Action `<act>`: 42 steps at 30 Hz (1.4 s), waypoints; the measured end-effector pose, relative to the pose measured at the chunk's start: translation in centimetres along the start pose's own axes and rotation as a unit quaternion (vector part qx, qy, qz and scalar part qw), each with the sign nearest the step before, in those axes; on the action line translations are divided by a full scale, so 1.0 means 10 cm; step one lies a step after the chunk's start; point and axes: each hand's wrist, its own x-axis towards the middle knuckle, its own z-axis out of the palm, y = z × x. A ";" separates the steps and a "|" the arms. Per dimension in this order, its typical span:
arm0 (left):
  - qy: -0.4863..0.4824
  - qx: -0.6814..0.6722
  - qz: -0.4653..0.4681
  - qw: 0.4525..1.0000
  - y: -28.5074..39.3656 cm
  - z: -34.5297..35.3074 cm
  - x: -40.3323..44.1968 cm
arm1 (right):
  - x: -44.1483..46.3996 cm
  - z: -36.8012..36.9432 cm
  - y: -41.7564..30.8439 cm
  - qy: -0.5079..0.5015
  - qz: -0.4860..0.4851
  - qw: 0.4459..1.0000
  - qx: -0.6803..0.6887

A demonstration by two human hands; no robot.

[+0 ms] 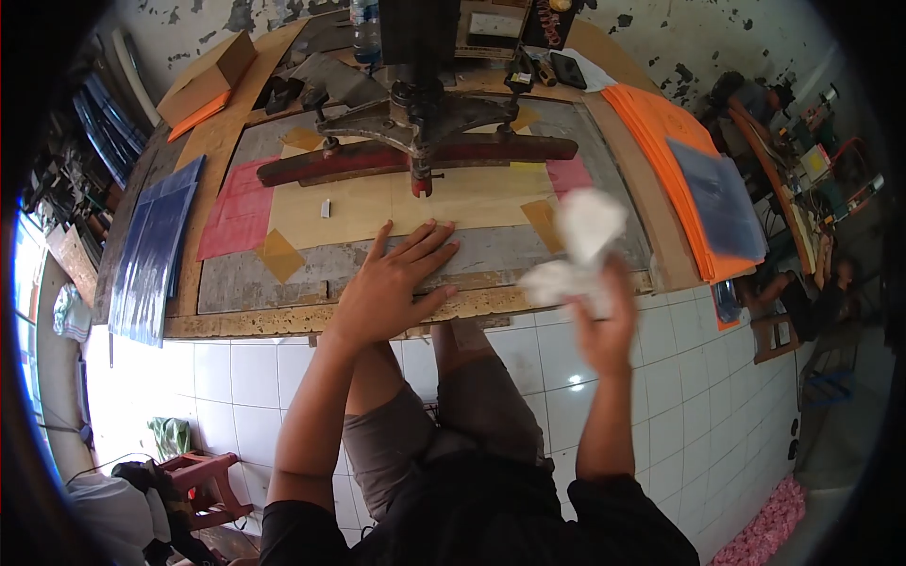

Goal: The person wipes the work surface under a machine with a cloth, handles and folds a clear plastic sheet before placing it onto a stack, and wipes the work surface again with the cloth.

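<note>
Beige sheet: the beige sheet (354, 209) lies flat on the bench (250, 325), straight ahead of the person, long axis running left to right, a pink patch (236, 215) at its left end.
Left hand: the left hand (385, 286) is the nearer one, laid flat with fingers spread and grasping nothing; its fingertips lie over the sheet's near edge, left of the wooden bar's middle.
Right hand: the right hand (604, 316) is closed round a crumpled white cloth (593, 226), both blurred; it is off to the right and nearer the person than the sheet.
Cloth to sheet: just past the sheet's right end; its height above the bench I cannot tell.
Wooden bar: the red-edged wooden bar (528, 149) of the press crosses above the sheet's far side, roughly along its long axis, beyond both hands.
Metal strip: a small metal strip (326, 208) rests on the sheet, left of the left fingertips.
</note>
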 end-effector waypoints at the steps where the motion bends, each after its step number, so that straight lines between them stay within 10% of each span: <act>1: -0.012 0.018 0.002 1.000 -0.02 0.00 0.00 | 0.04 0.24 -0.11 -0.089 -0.051 0.995 0.018; 3: -0.038 0.055 0.006 0.998 -0.06 -0.02 -0.01 | 0.15 0.55 -0.59 -0.243 -0.071 0.965 -0.068; 15: 0.003 0.007 0.000 1.000 0.02 -0.01 0.00 | 0.45 -0.09 0.92 -0.095 0.139 0.947 -0.274; 24: -0.027 0.029 0.009 0.999 -0.04 -0.02 -0.01 | 0.15 0.37 -0.49 -0.318 -0.089 0.942 -0.058; 29: 0.010 0.009 0.014 1.000 0.00 0.01 -0.03 | 0.30 0.03 0.38 -0.105 0.022 0.976 -0.192; 42: 0.008 -0.017 0.025 1.000 -0.04 -0.01 -0.03 | -0.44 0.92 -0.50 -0.146 -0.109 0.976 -0.122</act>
